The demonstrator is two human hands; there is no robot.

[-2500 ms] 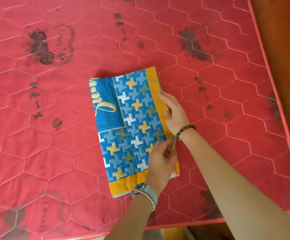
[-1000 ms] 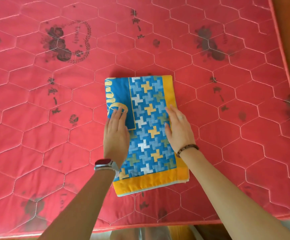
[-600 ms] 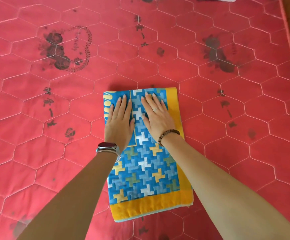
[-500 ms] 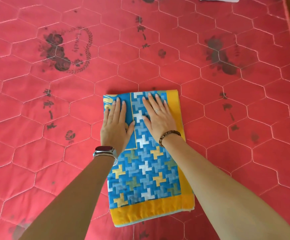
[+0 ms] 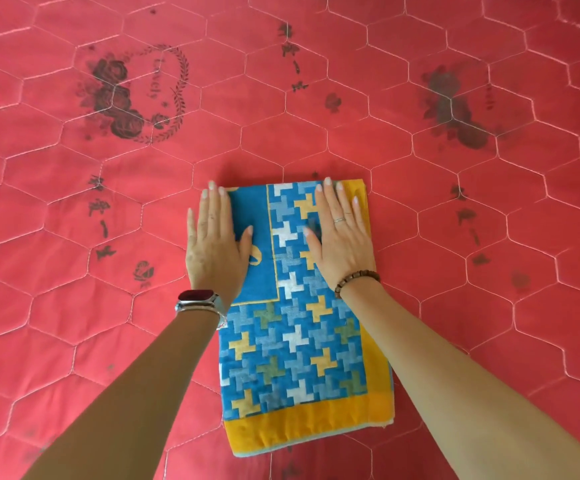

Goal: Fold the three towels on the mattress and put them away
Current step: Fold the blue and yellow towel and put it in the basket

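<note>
Towel [image 5: 299, 358] lies folded to a long rectangle, flat on red mattress [image 5: 489, 306], near its front edge; left hand [image 5: 214, 252] flat w/ fingers straight, pressing far-left corner, partly over the edge onto mattress; right hand [image 5: 342, 244] likewise flat on far-right part; neither grips anything. Step looks like smoothing before next fold; advice: press evenly, keep edges aligned, push creases outward, then fold far end toward near yellow border.
</note>
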